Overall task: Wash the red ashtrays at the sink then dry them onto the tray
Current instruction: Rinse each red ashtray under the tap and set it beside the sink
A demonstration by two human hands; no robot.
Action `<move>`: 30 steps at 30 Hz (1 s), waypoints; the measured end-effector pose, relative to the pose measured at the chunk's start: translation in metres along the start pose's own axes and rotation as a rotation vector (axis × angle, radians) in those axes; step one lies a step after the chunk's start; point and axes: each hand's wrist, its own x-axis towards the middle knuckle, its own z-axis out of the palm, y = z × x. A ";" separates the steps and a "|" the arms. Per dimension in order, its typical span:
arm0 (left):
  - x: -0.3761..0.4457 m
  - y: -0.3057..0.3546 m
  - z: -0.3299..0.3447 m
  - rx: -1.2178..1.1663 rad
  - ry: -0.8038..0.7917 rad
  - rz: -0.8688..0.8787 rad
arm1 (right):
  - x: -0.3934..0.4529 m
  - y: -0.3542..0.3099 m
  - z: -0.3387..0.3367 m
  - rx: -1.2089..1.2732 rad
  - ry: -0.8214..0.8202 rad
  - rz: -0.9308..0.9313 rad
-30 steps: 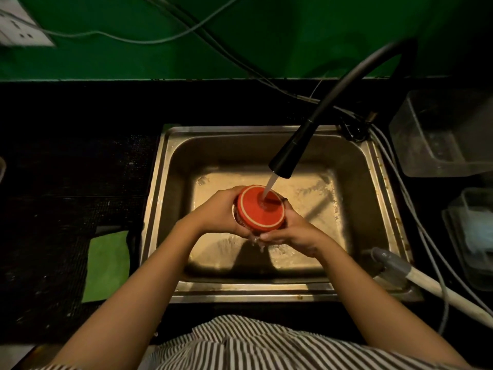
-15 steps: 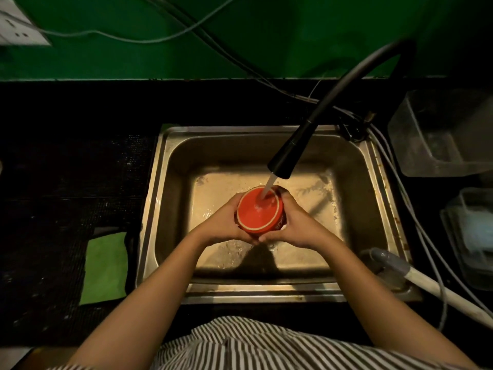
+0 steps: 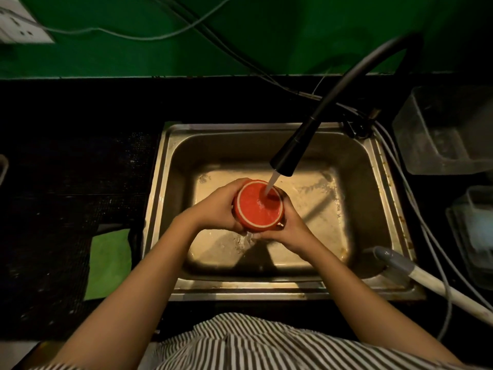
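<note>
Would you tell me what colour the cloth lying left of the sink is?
The cloth is green, seen best in the head view.

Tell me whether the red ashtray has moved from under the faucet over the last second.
No. The red ashtray stays under the faucet spout, water still hitting its face; at most it has edged slightly nearer the spout.

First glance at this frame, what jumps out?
The red ashtray, held by the left hand and right hand mid-sink, with water from the black faucet striking it. Next, the steel sink, and the green cloth on the dark counter to its left.
</note>
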 end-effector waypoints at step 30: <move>0.000 0.007 0.043 -0.188 0.181 0.083 | -0.014 -0.003 -0.011 -0.237 0.102 -0.133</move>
